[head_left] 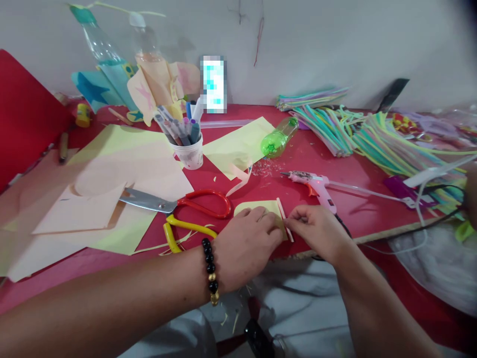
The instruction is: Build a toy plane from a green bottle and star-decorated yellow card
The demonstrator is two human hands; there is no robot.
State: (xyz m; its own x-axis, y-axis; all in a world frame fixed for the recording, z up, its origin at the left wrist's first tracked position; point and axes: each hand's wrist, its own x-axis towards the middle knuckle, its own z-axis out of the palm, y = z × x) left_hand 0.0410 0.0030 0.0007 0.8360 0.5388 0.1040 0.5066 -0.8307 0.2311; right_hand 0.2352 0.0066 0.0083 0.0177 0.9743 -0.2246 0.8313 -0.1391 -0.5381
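Note:
My left hand (pixel 248 246) lies flat with its fingers over a small pale yellow piece of paper (pixel 266 204) near the table's front edge. Along the right side of that piece runs a narrow whitish-pink strip (pixel 279 208). My right hand (pixel 318 228) pinches at this strip, thumb and fingertips together. Just left of my left hand are large scissors (pixel 164 205) with red and yellow handles, the blades resting on paper. Beyond my right hand a pink glue gun (pixel 315 185) lies on its side, a clear glue stick out of its back.
Paper sheets (pixel 149 149) cover the left side. A cup of markers (pixel 190 154), a green plastic bottle (pixel 279 138) and a lit phone (pixel 213 84) stand or lie behind. Bundles of pipe cleaners (pixel 391 139) fill the right. Decorated bottle rockets (pixel 149 74) lean at the wall.

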